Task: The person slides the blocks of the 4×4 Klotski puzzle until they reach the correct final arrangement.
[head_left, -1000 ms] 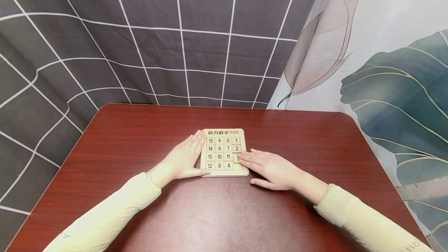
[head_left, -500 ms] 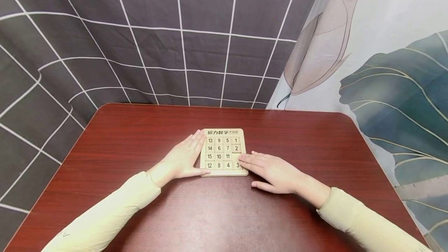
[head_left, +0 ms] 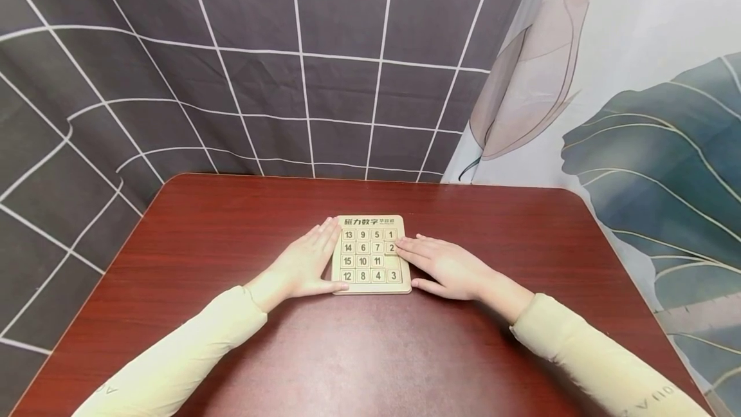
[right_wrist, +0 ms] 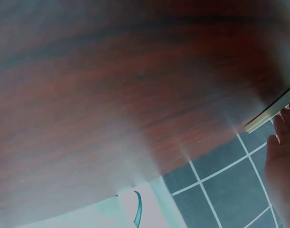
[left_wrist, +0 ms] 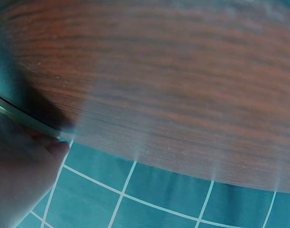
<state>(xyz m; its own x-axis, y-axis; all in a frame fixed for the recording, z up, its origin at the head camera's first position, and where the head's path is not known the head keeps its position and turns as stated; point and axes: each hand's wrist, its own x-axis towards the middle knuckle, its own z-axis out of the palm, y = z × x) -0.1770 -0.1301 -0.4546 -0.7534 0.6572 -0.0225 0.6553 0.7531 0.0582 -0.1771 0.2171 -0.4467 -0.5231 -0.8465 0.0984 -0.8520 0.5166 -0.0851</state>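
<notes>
A pale wooden number sliding puzzle [head_left: 370, 284] lies flat on the table in the head view, its printed heading at the far side. Along its left edge rests my left hand [head_left: 303, 262], fingers straight and thumb spread to the near left corner. My right hand [head_left: 448, 266] reaches in from the right with straight fingers, fingertips on the edge of the "2" tile [head_left: 390, 248]. The "3" tile [head_left: 393, 276] sits in the near right corner, and the slot between these two tiles is bare. Each wrist view shows only part of its hand beside the puzzle's edge.
The puzzle stands on a reddish-brown wooden table [head_left: 243, 211] with rounded far corners. A dark curtain with white grid lines [head_left: 341, 89] hangs behind and to the left. At the right hangs a white curtain with leaf prints [head_left: 637, 147].
The "3" tile has slid toward me into the near right corner, with my right fingers at it. Then my right hand moved up to the "2" tile. My left hand has stayed put.
</notes>
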